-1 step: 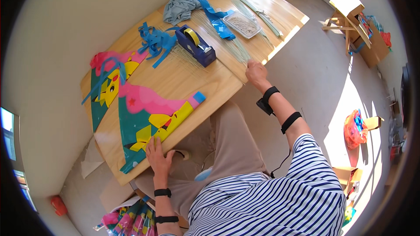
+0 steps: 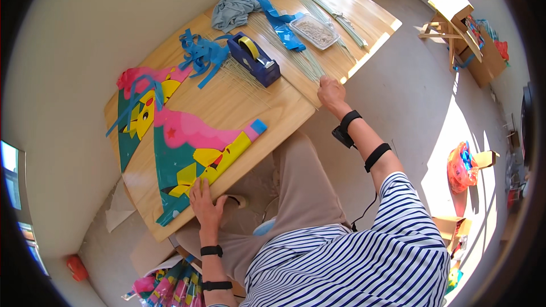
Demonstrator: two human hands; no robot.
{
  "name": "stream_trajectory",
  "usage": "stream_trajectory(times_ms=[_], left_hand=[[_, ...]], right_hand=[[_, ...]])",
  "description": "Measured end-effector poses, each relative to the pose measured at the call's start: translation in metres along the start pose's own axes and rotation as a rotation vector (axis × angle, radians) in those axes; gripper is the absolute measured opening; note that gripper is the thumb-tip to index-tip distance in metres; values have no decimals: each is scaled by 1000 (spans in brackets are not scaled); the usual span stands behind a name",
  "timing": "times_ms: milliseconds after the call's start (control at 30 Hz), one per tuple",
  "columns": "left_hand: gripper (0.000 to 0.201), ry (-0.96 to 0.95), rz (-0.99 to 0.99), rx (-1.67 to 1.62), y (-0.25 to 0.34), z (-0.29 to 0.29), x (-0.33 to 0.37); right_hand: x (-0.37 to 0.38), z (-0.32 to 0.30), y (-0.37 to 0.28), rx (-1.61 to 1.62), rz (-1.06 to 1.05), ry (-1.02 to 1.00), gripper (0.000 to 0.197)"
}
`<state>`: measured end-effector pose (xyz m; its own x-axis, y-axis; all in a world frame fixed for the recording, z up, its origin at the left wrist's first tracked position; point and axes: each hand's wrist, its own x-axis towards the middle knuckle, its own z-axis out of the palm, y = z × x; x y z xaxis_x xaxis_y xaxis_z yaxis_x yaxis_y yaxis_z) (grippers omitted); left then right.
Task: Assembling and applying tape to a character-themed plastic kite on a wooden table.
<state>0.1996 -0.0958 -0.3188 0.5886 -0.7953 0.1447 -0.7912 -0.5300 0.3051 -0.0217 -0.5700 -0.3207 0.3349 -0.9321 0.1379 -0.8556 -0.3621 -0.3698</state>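
Observation:
A printed sheet in green, pink and yellow, like a kite sail, lies spread along the table's near edge. Its yellow border runs along that edge and ends in a blue patch. My left hand rests on the border near its lower left, fingers stretched out and thumb apart. Farther right, my right hand is at the table edge, its fingers closed on the near ends of thin pale rods. How many rods it grips is hidden by the fingers.
On the wooden table stand a blue tape dispenser and a clear tray of small pieces. Blue ribbons, a grey cloth and a second printed sheet lie there too. Packed printed items sit below left.
My right hand has shifted very slightly to the left. My left hand and the printed sheet stay where they were.

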Motion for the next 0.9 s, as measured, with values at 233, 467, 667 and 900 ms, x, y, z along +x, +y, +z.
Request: stream_trajectory(times_ms=[233, 467, 667, 900], left_hand=[[81, 2, -2, -14, 4, 2, 1], [80, 21, 14, -2, 0, 2, -1], [79, 1, -15, -14, 5, -3, 4], [80, -5, -25, -23, 7, -3, 5]], right_hand=[[17, 13, 8, 47, 12, 13, 14], [18, 13, 6, 0, -38, -31, 15], [20, 10, 16, -1, -43, -70, 17], [30, 7, 18, -78, 13, 59, 21]])
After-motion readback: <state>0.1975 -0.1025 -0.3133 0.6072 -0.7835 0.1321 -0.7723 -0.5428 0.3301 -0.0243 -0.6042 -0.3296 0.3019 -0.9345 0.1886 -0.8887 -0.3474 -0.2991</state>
